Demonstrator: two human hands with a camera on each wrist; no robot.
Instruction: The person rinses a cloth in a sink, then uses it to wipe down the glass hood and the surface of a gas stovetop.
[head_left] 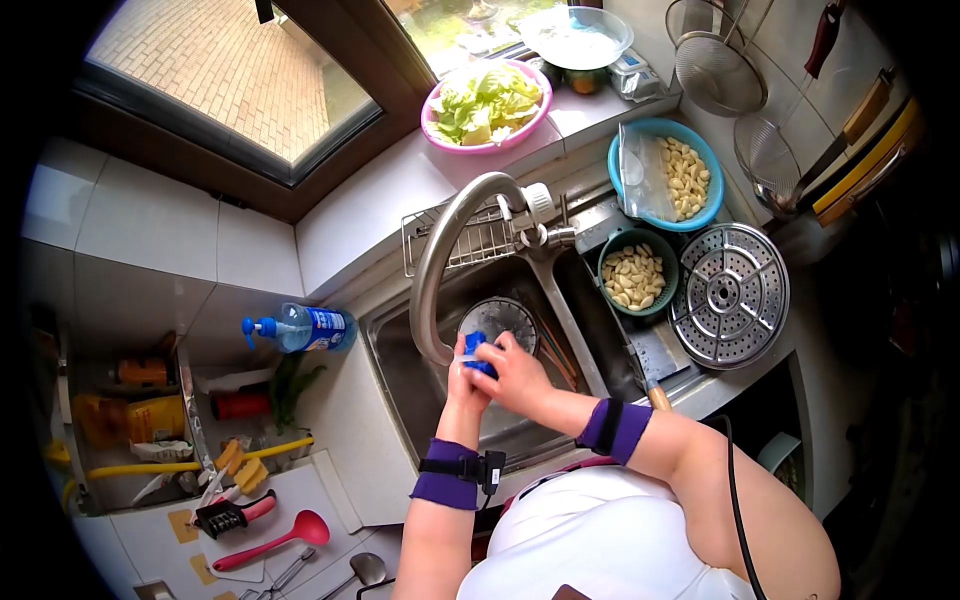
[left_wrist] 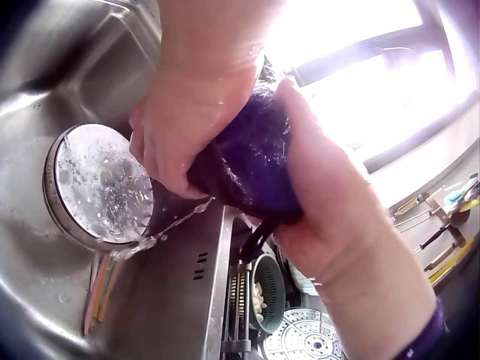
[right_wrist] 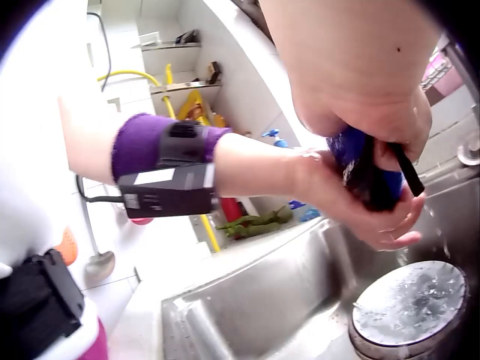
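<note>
Both hands are together over the sink [head_left: 395, 375], below the curved faucet [head_left: 430, 260]. Between them is a wet, rounded dark blue object [left_wrist: 259, 150] with a black strip [right_wrist: 406, 169] sticking out; its kind cannot be told. My left hand [right_wrist: 352, 206] cradles it from below, fingers round its underside. From above, my right hand [right_wrist: 375, 124] grips it with bent fingers. Water runs off beneath the hands. Under them in the sink stands a round bowl [left_wrist: 105, 184] of water with bits and bubbles on its surface, beside several thin coloured sticks [left_wrist: 101, 292].
Right of the sink are a green basket [head_left: 607, 260] and a blue basin [head_left: 615, 165] with pale cloves, a perforated steel steamer plate [head_left: 730, 297] and a wooden handle [head_left: 657, 397]. A blue pump bottle [head_left: 310, 330] lies left. Leaves fill a pink basin [head_left: 428, 125] on the sill.
</note>
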